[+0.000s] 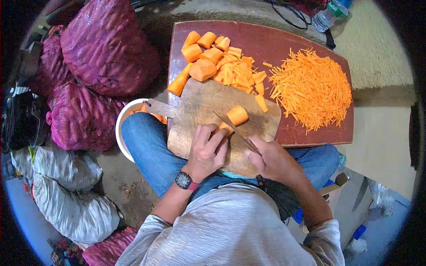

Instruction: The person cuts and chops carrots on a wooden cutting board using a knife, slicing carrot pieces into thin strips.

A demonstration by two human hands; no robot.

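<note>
A wooden cutting board lies across the near part of a red-brown table. My left hand presses its fingertips on a carrot piece on the board. In my right hand is a knife, its blade between that piece and a thicker carrot chunk. Peeled carrot chunks and flat slices are heaped beyond the board. A large pile of thin carrot strips covers the table's right side.
A white tub with orange pieces stands beside my left knee. Purple mesh sacks and white sacks fill the left side. A plastic bottle and a black cable lie past the table's far edge.
</note>
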